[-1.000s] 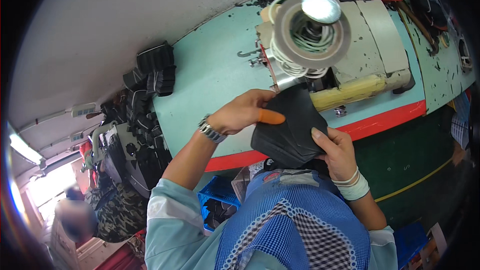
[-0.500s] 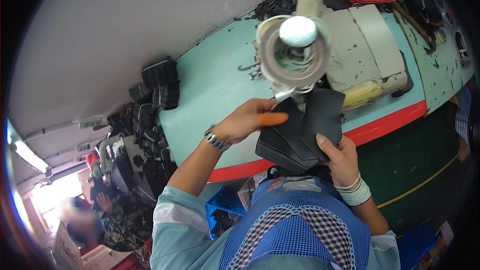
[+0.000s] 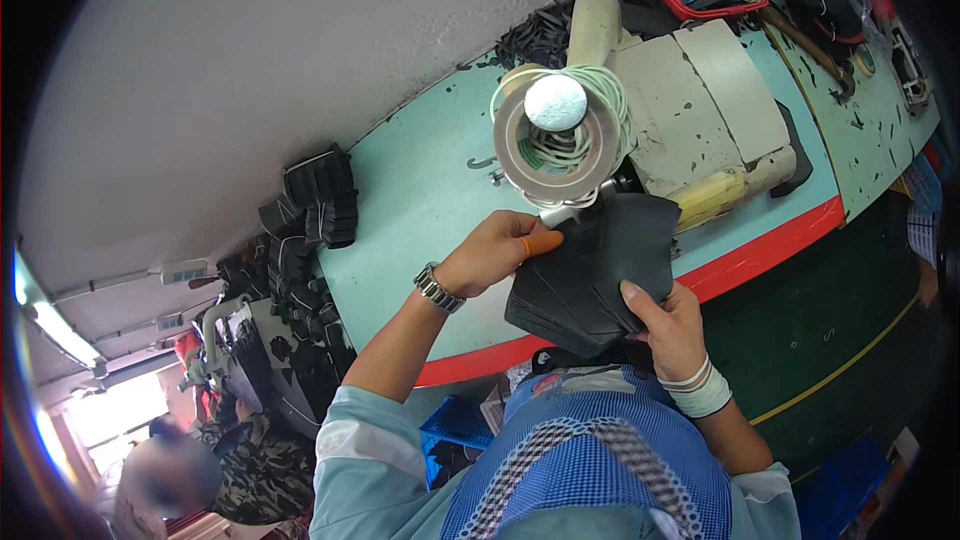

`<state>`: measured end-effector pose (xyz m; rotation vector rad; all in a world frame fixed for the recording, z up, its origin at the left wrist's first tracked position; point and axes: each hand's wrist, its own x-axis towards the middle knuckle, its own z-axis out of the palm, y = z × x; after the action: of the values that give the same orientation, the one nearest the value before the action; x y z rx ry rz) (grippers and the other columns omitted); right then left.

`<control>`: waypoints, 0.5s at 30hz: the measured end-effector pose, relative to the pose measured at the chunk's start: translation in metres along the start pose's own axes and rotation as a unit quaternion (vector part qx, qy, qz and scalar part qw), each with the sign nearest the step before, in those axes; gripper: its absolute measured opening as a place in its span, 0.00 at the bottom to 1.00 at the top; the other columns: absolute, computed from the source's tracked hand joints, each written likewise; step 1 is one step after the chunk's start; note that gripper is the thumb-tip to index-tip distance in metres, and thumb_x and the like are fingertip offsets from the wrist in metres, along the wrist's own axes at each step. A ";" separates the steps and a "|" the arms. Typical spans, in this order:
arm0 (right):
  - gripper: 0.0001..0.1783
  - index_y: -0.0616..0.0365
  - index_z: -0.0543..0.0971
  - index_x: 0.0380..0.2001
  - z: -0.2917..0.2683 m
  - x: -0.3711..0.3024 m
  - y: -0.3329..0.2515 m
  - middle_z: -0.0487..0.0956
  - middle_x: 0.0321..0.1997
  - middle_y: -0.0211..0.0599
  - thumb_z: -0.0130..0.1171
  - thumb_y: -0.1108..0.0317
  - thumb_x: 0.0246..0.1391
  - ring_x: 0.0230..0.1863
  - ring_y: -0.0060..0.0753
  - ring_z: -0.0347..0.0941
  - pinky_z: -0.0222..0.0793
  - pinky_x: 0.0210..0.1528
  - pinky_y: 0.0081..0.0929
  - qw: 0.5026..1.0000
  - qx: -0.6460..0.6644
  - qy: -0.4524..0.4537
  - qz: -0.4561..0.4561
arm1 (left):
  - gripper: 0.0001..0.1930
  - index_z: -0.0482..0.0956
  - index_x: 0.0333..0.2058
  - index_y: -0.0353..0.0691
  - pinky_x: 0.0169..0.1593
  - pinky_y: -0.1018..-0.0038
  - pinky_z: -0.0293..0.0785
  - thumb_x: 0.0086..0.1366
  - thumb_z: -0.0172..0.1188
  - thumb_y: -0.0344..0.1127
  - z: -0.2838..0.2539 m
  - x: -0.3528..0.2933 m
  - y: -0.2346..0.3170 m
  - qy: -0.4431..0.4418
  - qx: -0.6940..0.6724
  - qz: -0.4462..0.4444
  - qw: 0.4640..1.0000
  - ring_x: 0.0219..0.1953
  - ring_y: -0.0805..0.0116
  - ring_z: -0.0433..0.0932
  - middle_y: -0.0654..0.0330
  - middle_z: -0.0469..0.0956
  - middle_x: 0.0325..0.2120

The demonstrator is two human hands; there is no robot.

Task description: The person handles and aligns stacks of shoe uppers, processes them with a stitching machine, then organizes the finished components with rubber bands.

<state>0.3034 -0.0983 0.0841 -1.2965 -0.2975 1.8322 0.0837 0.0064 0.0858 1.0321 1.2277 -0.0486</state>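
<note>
Black pieces (image 3: 605,270) — in left fingers (image 3: 541,243), under right thumb (image 3: 648,308)

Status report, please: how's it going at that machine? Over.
Left grip, right grip: both holding overlapping black pieces. Pieces at machine's near side. Ring partly blocks view.

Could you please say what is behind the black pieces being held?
The red table edge runs behind the black pieces, its middle covered; the right hand's fingertips, except the thumb, are hidden too.

Head fisheye looks down on left hand (image 3: 492,256) and right hand (image 3: 674,332).
</note>
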 end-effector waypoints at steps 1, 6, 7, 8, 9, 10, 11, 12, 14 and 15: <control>0.11 0.70 0.75 0.39 -0.001 0.001 0.001 0.79 0.37 0.37 0.55 0.73 0.55 0.36 0.22 0.75 0.72 0.40 0.19 0.999 0.004 -0.004 -0.043 | 0.08 0.76 0.30 0.40 0.28 0.86 0.65 0.59 0.60 0.38 0.005 -0.004 0.001 0.008 -0.095 0.030 0.995 0.24 0.86 0.68 0.72 0.72 0.23; 0.11 0.69 0.76 0.39 0.000 -0.001 -0.001 0.79 0.37 0.37 0.55 0.73 0.55 0.35 0.22 0.75 0.72 0.40 0.19 1.000 0.001 -0.006 -0.009 | 0.10 0.77 0.30 0.40 0.28 0.87 0.64 0.60 0.59 0.41 -0.004 -0.009 0.007 -0.009 -0.067 0.017 0.998 0.25 0.86 0.68 0.72 0.73 0.23; 0.11 0.69 0.76 0.39 0.001 -0.001 -0.001 0.79 0.38 0.36 0.56 0.73 0.55 0.35 0.22 0.75 0.72 0.40 0.18 1.000 0.001 -0.003 0.000 | 0.09 0.77 0.32 0.39 0.28 0.86 0.66 0.59 0.60 0.39 -0.002 -0.006 0.015 0.013 -0.024 0.008 1.000 0.26 0.86 0.69 0.71 0.73 0.24; 0.11 0.69 0.76 0.39 -0.001 0.000 0.000 0.79 0.38 0.36 0.56 0.73 0.55 0.35 0.22 0.75 0.72 0.40 0.18 1.000 0.001 -0.003 -0.002 | 0.09 0.77 0.34 0.39 0.28 0.85 0.68 0.58 0.61 0.36 -0.001 -0.003 0.019 0.034 0.020 -0.001 0.999 0.27 0.85 0.70 0.71 0.74 0.24; 0.11 0.69 0.76 0.39 -0.003 0.001 0.001 0.79 0.37 0.36 0.56 0.73 0.55 0.35 0.21 0.75 0.71 0.40 0.18 1.000 0.002 0.005 -0.030 | 0.10 0.78 0.35 0.39 0.27 0.85 0.68 0.58 0.62 0.37 -0.002 -0.002 0.014 0.011 -0.066 0.012 0.998 0.26 0.85 0.70 0.70 0.74 0.25; 0.11 0.69 0.76 0.39 -0.003 0.001 0.002 0.79 0.37 0.36 0.56 0.73 0.54 0.35 0.21 0.75 0.71 0.40 0.18 0.998 0.004 0.011 -0.057 | 0.10 0.78 0.35 0.39 0.27 0.85 0.68 0.58 0.62 0.37 -0.004 -0.006 0.008 0.012 -0.065 0.012 0.998 0.26 0.85 0.70 0.70 0.74 0.25; 0.11 0.69 0.76 0.39 -0.003 0.001 0.000 0.79 0.37 0.36 0.56 0.73 0.54 0.35 0.21 0.75 0.71 0.40 0.18 0.998 0.005 0.011 -0.057 | 0.11 0.78 0.35 0.40 0.26 0.86 0.66 0.59 0.61 0.40 -0.007 -0.010 0.002 -0.014 -0.086 0.035 0.996 0.26 0.85 0.69 0.71 0.74 0.25; 0.11 0.68 0.76 0.39 -0.001 0.000 -0.003 0.79 0.37 0.36 0.56 0.73 0.54 0.36 0.21 0.74 0.70 0.41 0.18 0.999 -0.002 0.011 -0.030 | 0.12 0.78 0.35 0.41 0.26 0.86 0.64 0.60 0.60 0.43 -0.008 -0.012 -0.001 -0.040 -0.108 0.059 0.992 0.25 0.85 0.69 0.72 0.74 0.25; 0.10 0.68 0.76 0.38 0.000 -0.001 -0.003 0.79 0.37 0.36 0.57 0.73 0.54 0.36 0.21 0.74 0.70 0.42 0.18 1.000 -0.011 0.008 0.001 | 0.14 0.77 0.38 0.40 0.27 0.86 0.64 0.60 0.60 0.43 -0.009 -0.004 0.006 -0.003 -0.062 0.029 0.998 0.25 0.85 0.69 0.72 0.74 0.26; 0.11 0.68 0.76 0.38 0.001 -0.001 0.000 0.78 0.38 0.36 0.57 0.73 0.54 0.37 0.21 0.74 0.69 0.42 0.19 1.000 -0.012 0.009 -0.027 | 0.14 0.75 0.40 0.38 0.27 0.85 0.66 0.59 0.61 0.40 -0.009 0.000 0.009 -0.001 -0.025 0.023 0.999 0.26 0.85 0.70 0.71 0.74 0.26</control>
<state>0.3029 -0.0989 0.0853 -1.3088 -0.3426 1.7747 0.0820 0.0171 0.0920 1.0163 1.1963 0.0174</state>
